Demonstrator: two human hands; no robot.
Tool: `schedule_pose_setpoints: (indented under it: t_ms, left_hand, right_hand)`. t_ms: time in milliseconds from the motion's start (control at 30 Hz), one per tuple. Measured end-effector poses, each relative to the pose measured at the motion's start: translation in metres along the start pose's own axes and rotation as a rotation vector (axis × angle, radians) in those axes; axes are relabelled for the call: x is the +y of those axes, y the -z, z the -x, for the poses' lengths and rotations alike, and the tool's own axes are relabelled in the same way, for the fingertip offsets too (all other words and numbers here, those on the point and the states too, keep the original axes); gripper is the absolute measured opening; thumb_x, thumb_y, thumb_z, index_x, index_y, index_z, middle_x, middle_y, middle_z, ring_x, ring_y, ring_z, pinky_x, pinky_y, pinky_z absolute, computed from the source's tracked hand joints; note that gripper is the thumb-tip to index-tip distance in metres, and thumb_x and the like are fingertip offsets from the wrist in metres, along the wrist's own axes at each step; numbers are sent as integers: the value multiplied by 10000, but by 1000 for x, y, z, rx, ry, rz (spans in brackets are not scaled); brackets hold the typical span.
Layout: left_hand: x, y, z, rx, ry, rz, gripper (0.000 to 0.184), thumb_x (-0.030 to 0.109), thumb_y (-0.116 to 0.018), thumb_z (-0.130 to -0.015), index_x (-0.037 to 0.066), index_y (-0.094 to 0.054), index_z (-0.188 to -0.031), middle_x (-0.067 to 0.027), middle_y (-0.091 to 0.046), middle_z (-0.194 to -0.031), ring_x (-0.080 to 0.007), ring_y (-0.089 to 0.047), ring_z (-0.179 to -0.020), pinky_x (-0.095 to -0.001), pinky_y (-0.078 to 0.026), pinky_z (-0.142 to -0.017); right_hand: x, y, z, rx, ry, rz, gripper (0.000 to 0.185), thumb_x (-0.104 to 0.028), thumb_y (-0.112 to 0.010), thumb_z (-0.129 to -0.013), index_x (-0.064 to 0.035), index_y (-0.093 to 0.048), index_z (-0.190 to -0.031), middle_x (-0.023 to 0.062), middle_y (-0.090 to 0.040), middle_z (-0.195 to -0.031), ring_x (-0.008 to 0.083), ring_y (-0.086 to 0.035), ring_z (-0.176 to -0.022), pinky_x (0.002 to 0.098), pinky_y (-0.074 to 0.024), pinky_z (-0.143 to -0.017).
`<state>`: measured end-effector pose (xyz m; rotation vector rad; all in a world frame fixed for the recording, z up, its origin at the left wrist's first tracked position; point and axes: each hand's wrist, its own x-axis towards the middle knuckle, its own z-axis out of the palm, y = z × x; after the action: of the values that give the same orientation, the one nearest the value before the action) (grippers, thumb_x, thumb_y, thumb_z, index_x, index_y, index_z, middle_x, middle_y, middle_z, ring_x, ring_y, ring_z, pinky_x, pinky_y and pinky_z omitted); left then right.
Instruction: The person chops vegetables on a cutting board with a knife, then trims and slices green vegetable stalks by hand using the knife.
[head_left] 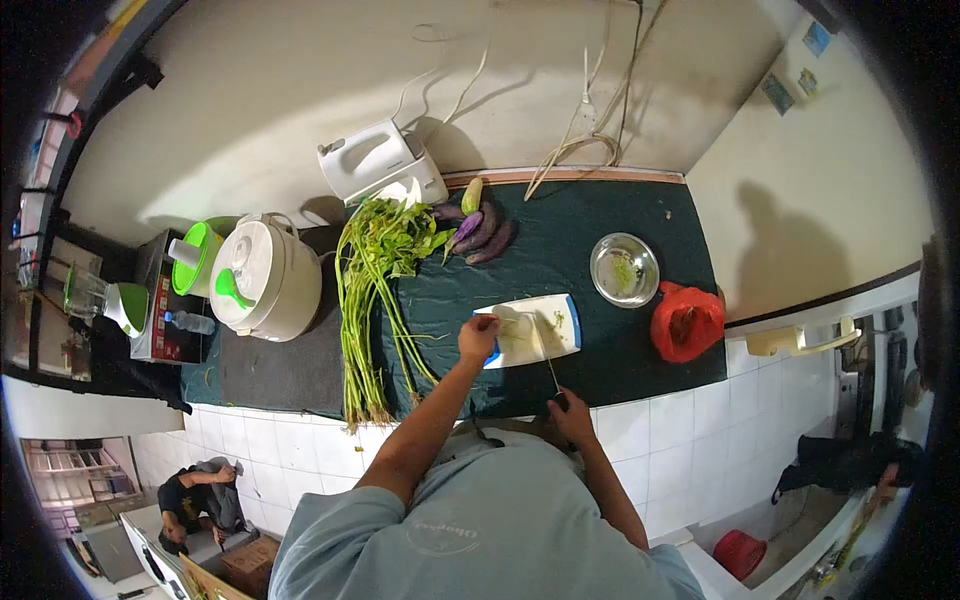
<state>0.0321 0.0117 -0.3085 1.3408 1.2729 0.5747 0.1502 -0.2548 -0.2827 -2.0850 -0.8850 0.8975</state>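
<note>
A white cutting board with blue ends (555,342) lies on the dark green counter cover, with small green bits on it. My left hand (478,338) is closed at the board's left end, pinching what looks like a thin pale green vegetable stem. Gripped in my right hand (572,417), at the counter's front edge, is the dark handle of a knife (546,358). Its blade reaches up across the board. A metal bowl (624,270) holding some chopped green pieces stands beyond the board to the right.
Long leafy greens (362,310) lie left of the board, near purple eggplants (484,235). A red plastic bag (687,322) sits at the right edge. Farther left are a rice cooker (265,280) and a blender (105,300). A person (195,500) is low down at bottom left.
</note>
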Motion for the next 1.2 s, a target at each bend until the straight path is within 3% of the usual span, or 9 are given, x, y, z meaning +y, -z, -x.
schedule_pose_setpoints:
  t_ms: [100, 167, 267, 467, 533, 700, 833, 1100, 1200]
  left_hand:
    - [13, 8, 12, 34, -111, -143, 179, 206, -750, -829, 65, -750, -939, -101, -740, -866, -178, -705, -784, -309, -534, -722]
    - [15, 13, 18, 214, -372, -369, 148, 195, -757, -821, 88, -763, -923, -110, -736, -880, -189, -705, -806, -307, -535, -728]
    - [32, 14, 31, 156, -417, -307, 142, 169, -759, -820, 107, -763, -947, -105, -736, -897, -191, -702, -823, -307, -537, -737]
    - [39, -24, 53, -4, -212, -114, 154, 139, -745, -843, 77, -748, -985, -98, -743, -878, -193, -717, -809, -317, -545, -736]
    - [45, -41, 38, 54, -221, -122, 159, 142, -743, -847, 70, -745, -989, -100, -745, -879, -198, -722, -812, -319, -548, -734]
    - [26, -60, 58, 89, -168, -274, 153, 111, -707, -857, 50, -736, -994, -131, -741, -906, -248, -723, -817, -336, -556, -740]
    - [27, -53, 74, 103, -371, -533, 120, 132, -696, -850, 45, -717, -931, -122, -716, -904, -311, -662, -874, -417, -510, -800]
    - [42, -59, 80, 234, -326, -536, 101, 125, -694, -836, 75, -721, -920, -93, -716, -899, -308, -634, -840, -415, -480, -806]
    - [41, -68, 69, 300, -422, -531, 102, 135, -700, -832, 95, -726, -923, -66, -715, -886, -298, -628, -843, -411, -478, -795]
  right_hand:
    - [-7, 1, 6, 54, 56, 99, 432, -250, -676, -911, 31, -609, -1233, 134, -704, -793, 229, -690, -691, 369, -532, -650]
    - [-15, 1, 5, 95, 96, 146, 425, -244, -670, -912, 27, -610, -1235, 155, -717, -832, 256, -705, -715, 380, -538, -665]
    - [-10, 9, -1, 52, -54, 53, 417, -249, -666, -914, 18, -616, -1230, 180, -714, -842, 289, -708, -737, 392, -543, -689]
    - [7, 18, -14, 308, 258, 299, 401, -269, -663, -923, 25, -626, -1194, 160, -689, -725, 302, -696, -669, 410, -535, -665]
    - [-6, 27, -29, 139, 38, 77, 416, -291, -651, -929, 32, -622, -1188, 194, -699, -789, 348, -697, -717, 429, -537, -698]
    - [-21, 51, -20, 10, 51, 123, 438, -317, -628, -939, 29, -612, -1205, 243, -694, -911, 402, -686, -836, 460, -530, -764]
    - [-42, 59, -29, -74, 55, 94, 423, -320, -609, -945, 16, -612, -1202, 255, -688, -931, 434, -674, -873, 481, -522, -798]
    - [-29, 60, -41, -67, -47, 96, 424, -346, -594, -946, 12, -623, -1171, 271, -683, -941, 464, -657, -906, 528, -505, -832]
    - [-25, 69, -41, -13, -60, 117, 414, -347, -598, -943, 20, -629, -1131, 264, -685, -906, 470, -656, -879, 529, -508, -814]
